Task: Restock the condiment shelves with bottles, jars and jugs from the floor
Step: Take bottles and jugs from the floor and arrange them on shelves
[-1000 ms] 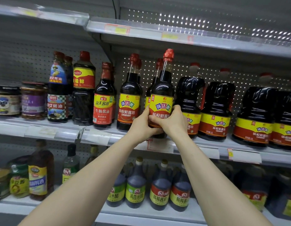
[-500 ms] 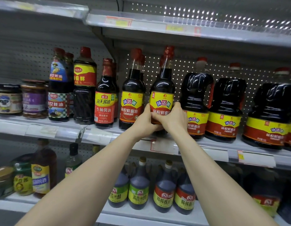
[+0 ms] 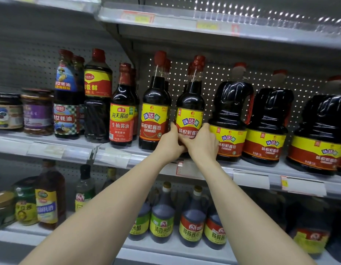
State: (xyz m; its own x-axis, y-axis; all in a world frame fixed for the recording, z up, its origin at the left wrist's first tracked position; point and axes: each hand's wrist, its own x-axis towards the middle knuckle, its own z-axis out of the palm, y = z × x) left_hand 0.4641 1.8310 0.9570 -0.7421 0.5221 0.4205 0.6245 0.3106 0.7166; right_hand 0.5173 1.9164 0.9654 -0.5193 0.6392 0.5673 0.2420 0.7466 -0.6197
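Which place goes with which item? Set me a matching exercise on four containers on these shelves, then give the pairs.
Items
1. soy sauce bottle
2. purple-label jar
3. green-label bottle
4. handled jug

Places
A. lower shelf, between the two forearms
B. middle shelf, near its left end
C. in the grip of the left hand and right hand
D. middle shelf, just right of the held bottle

Pairs: 1-C, 2-B, 3-A, 4-D

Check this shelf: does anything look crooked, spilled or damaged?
No spills or damage show. One clear tag holder on the middle shelf's rail hangs tilted, left of the soy sauce bottle that the left hand and right hand grip.
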